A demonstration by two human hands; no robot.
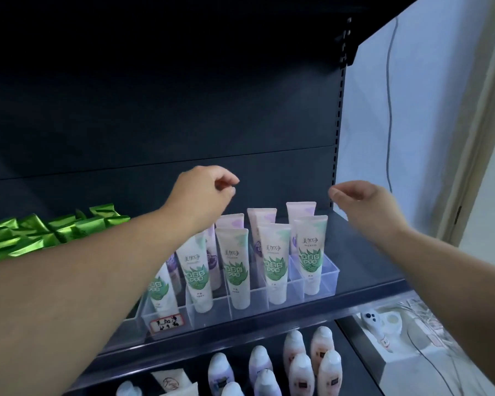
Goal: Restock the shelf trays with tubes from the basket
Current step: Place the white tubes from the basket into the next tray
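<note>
Two empty hands: your left hand (pixel 200 192) loosely curled, your right hand (pixel 366 204) relaxed, nothing held. Just below, between them: tubes (pixel 276 261) upright in clear tray (pixel 334 277), long axis vertical. Nearer back row: left hand. No basket in view; next tube likely means reaching away from shelf.

Daylight from the bright wall (pixel 412 138) at right; shelf back (pixel 155 95) dim, edges bowed, the whole picture slightly soft.
</note>
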